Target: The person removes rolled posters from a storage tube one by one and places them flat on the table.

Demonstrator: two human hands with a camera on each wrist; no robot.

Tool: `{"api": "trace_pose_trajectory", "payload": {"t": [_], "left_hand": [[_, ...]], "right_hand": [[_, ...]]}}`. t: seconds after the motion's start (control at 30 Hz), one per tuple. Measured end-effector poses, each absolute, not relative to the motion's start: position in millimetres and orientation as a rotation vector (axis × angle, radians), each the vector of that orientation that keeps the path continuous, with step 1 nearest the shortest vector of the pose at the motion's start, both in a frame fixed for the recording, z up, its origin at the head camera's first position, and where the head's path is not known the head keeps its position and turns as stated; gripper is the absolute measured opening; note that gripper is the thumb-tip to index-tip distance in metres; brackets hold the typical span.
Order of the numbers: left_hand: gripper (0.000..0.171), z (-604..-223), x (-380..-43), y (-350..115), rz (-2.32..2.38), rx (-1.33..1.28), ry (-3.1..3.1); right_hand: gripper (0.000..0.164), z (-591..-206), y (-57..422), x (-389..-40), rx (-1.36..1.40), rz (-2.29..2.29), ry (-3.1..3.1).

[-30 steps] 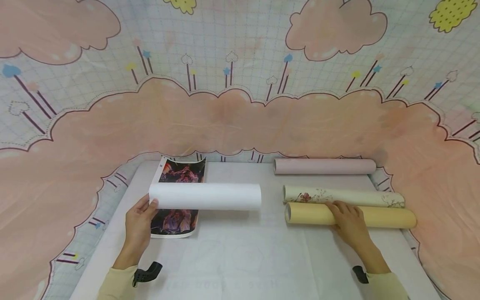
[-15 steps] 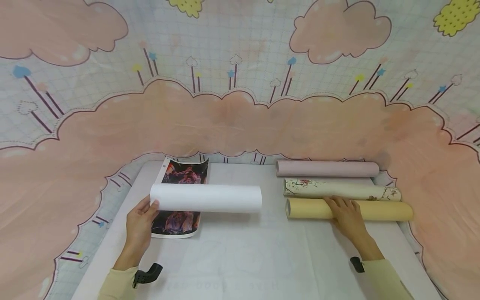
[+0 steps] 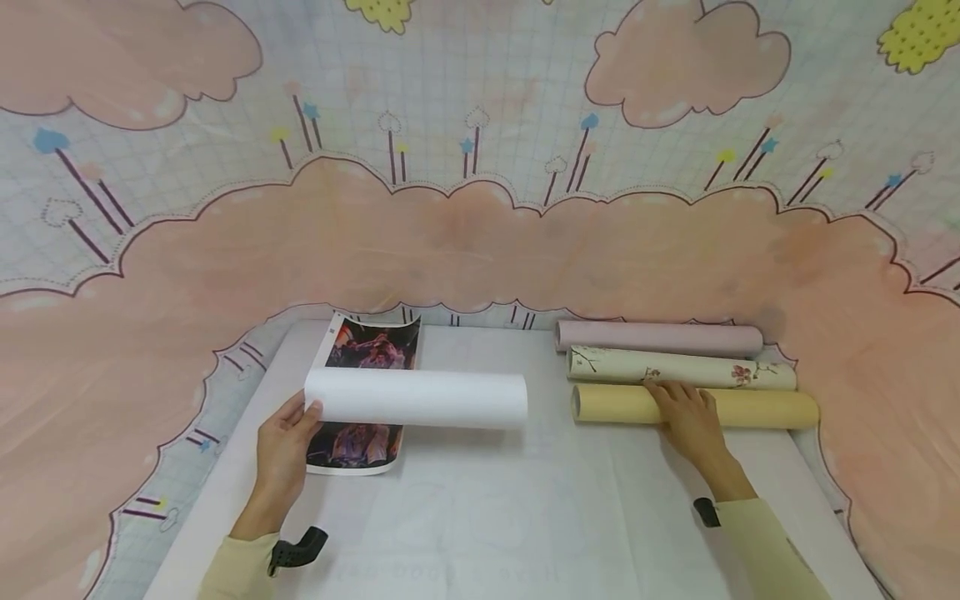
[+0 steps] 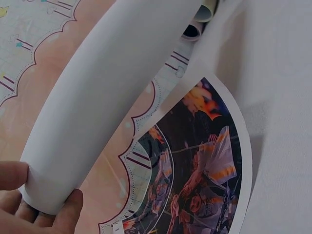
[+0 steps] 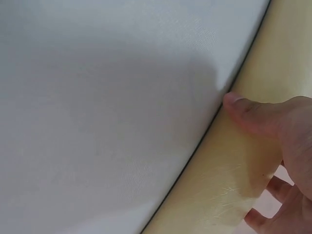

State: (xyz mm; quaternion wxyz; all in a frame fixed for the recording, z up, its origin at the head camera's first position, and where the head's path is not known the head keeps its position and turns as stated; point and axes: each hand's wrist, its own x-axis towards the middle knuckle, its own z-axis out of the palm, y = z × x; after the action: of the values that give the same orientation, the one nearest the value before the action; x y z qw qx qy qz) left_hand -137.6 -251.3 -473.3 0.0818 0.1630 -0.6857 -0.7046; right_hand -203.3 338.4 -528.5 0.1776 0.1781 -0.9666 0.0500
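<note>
A white paper roll (image 3: pixel 420 400) is held by its left end in my left hand (image 3: pixel 283 450). It hangs level above the table, crossing over a printed sheet (image 3: pixel 356 447) with dark, colourful pictures and curling edges. In the left wrist view, fingers (image 4: pixel 73 207) and thumb pinch the end of the white roll. My right hand (image 3: pixel 690 429) grips a yellow roll (image 3: pixel 765 408) from above. The right wrist view has the thumb on its near side and fingers over the far side. Behind it lies a cream floral roll (image 3: pixel 697 367), close to a pale pink roll (image 3: pixel 660 337).
A white cloth (image 3: pixel 480 508) covers the table. Behind and at the sides hangs a patterned curtain (image 3: pixel 450 242) with clouds and stars. The pink roll lies along the back edge of the table at right.
My right hand has pushed the yellow roll away toward the back. The floral roll has rolled back too, its pattern turning, nearer the pink one. The left hand keeps holding the white roll.
</note>
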Motion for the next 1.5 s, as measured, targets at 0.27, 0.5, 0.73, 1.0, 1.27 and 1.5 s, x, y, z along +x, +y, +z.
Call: {"api": "trace_pose_trajectory", "payload": {"t": [0.27, 0.5, 0.73, 1.0, 1.27, 1.5], "left_hand": [[0.057, -470, -138, -246, -2.122, 0.483, -2.026], [0.059, -472, -135, -243, -2.079, 0.464, -2.098], [0.062, -473, -132, -236, -2.103, 0.431, -2.109], [0.055, -465, -137, -210, -2.139, 0.364, -2.026], [0.047, -455, -142, -186, -2.037, 0.25, -1.978], [0.043, -449, -145, -155, -2.025, 0.181, -1.978]], "right_hand": [[0.072, -528, 338, -204, 0.454, 0.189, -2.738], [0.066, -527, 327, -198, 0.419, 0.235, -2.659], [0.065, -520, 304, -178, 0.452, 0.313, -2.526], [0.049, -491, 269, -153, 0.464, 0.44, -2.433], [0.044, -467, 214, -134, 0.601, 0.503, -2.317], [0.058, -467, 180, -129, 0.698, 0.38, -2.355]]}}
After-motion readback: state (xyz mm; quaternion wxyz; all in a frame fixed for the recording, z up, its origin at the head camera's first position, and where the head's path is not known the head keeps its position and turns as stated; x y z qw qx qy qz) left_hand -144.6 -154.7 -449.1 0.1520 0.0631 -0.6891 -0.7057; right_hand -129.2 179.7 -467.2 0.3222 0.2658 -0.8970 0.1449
